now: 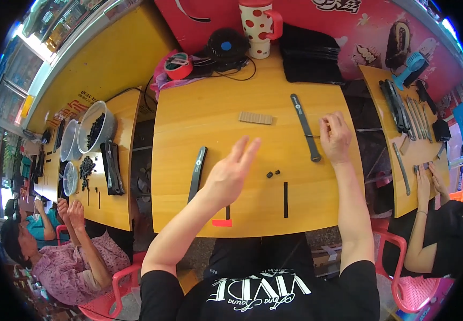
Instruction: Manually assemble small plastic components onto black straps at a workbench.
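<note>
My left hand (227,177) hovers over the middle of the table, its fingers stretched out and nothing in them. Beside its wrist lies a dark grey strap (196,176), partly covered by my forearm. My right hand (336,138) is closed in a pinch next to a second dark grey strap (302,120). A thin dark line runs from that strap to the fingertips; what they hold is too small to name. Two small black pieces (270,175) and a black strip (285,199) lie between my arms. A ribbed tan block (256,117) rests farther back.
At the table's far edge stand a black fan (227,45), a dotted tumbler (256,29), a red-rimmed round container (178,66) and a black stack (312,56). A red piece (222,223) lies at the near edge. People work at tables on both sides; bowls (96,126) stand left.
</note>
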Tool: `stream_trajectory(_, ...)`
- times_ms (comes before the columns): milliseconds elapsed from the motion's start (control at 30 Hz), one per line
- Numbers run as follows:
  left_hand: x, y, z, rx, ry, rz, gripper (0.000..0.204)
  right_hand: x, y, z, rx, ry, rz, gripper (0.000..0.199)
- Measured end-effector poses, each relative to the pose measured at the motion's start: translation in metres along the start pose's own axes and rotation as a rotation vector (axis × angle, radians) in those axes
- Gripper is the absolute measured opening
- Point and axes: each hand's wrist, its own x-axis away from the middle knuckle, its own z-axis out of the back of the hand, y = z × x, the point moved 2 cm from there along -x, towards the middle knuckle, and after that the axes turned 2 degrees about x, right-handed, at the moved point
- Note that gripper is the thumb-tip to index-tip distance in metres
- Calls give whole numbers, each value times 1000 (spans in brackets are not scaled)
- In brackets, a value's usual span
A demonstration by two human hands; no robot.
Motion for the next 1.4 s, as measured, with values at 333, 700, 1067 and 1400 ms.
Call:
stream_trajectory(333,-23,-6,-34,79,204,-197,62,-2,4,1,-64,-43,-53,8)
stream_trajectory(700,-29,2,-44,37,263,-19,16,-4,-59,9,-221,34,166,15)
stream_trajectory(1067,-37,0,-54,634,230,222,10,19,-83,-12,-684,-555,-160,20)
stream_trajectory(1400,-37,15,-36,629,325,192,9,14,-87,-4,-807,-530,-145,9)
